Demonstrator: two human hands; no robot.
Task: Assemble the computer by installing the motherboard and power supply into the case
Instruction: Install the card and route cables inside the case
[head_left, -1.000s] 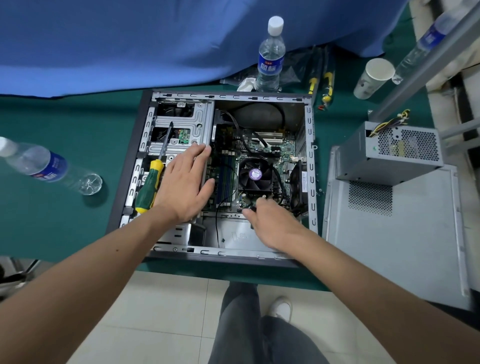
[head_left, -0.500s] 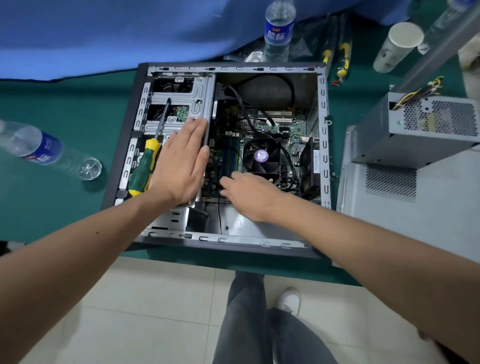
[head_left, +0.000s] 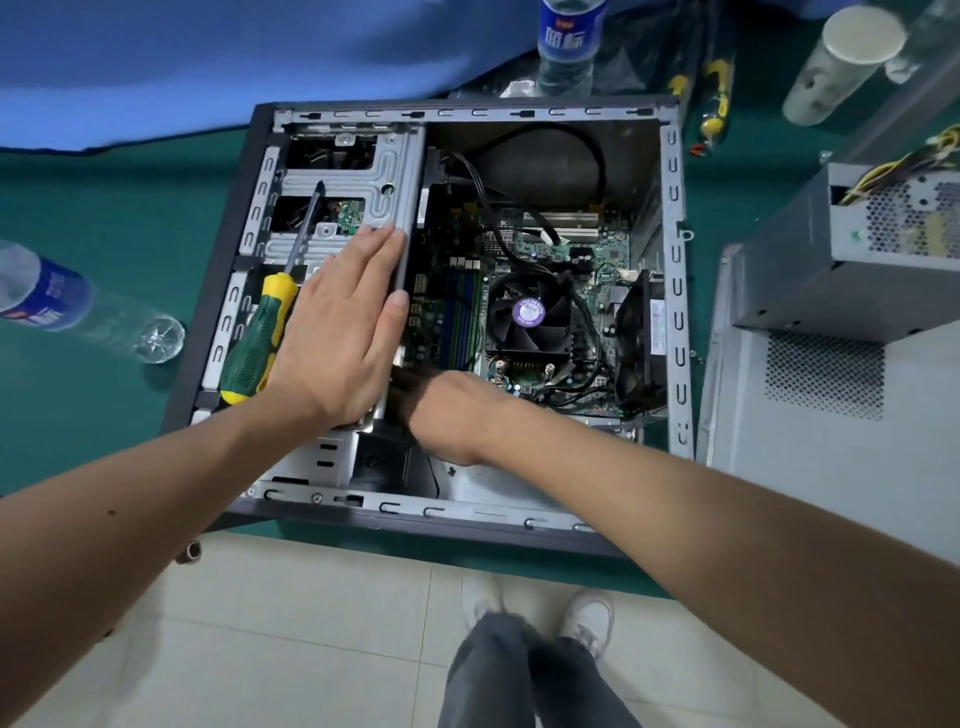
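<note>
Nearest the viewer, the person's legs and white shoes (head_left: 587, 618) stand on the pale tiled floor (head_left: 291, 623), right at the near edge of the green surface (head_left: 104, 208).

The open case (head_left: 675, 291) lies on its side on that surface, its near rim close to the edge. Both forearms reach in over that rim. The left hand (head_left: 337, 332) lies flat, fingers straight and together, pressed on the metal drive cage (head_left: 353, 176) at the case's left. A green and yellow screwdriver (head_left: 254, 338) rests on the cage just beside that hand, its shaft pointing away. The right hand (head_left: 447, 410) reaches low into the case at the near edge of the motherboard (head_left: 457, 312); its fingers are tucked under the left hand, so I cannot tell whether its grip is spread or pinching anything.

The motherboard sits inside the case, with a black fan (head_left: 530, 317) in its middle and dark cables (head_left: 587, 161) looping above it. The far right corner of the case is an open bay crossed by those cables.

To the right, outside the case, the power supply (head_left: 810, 260) rests on a grey side panel (head_left: 810, 441), which lies just beside the case wall. To the left a water bottle (head_left: 57, 296) lies on its side, well apart. Beyond the far rim stand another bottle (head_left: 569, 41) and a paper cup (head_left: 841, 62), and a blue cloth (head_left: 208, 62) covers the far left.
</note>
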